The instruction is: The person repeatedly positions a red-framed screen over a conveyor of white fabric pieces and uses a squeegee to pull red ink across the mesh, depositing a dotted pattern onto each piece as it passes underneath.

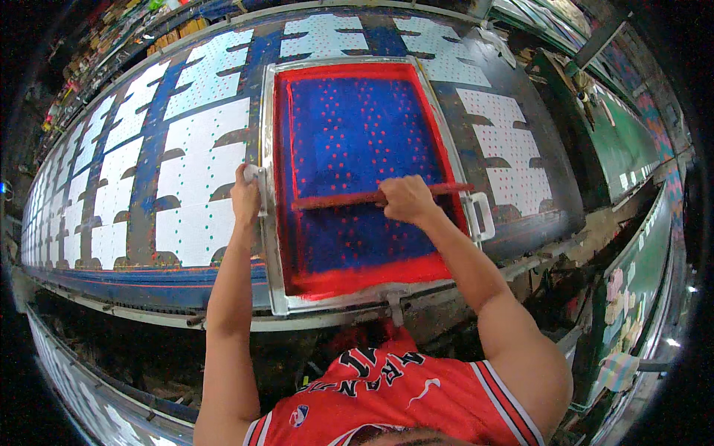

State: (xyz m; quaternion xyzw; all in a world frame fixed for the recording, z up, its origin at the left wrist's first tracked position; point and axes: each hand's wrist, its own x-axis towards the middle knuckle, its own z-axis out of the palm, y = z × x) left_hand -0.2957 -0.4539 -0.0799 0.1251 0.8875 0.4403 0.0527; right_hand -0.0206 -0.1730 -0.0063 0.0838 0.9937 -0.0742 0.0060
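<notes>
Gripping squeegee (335, 200), right hand (405, 199) over screen (357, 119)

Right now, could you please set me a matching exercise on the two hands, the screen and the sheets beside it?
1. Left fingers
2. Right fingers
3. Screen mesh
4. Sheets just left of the frame

A. Blue with red dots
B. Gripping the squeegee
C. White with green dots
D. Gripping a white handle

Pairs: 1-D, 2-B, 3-A, 4-C
</notes>
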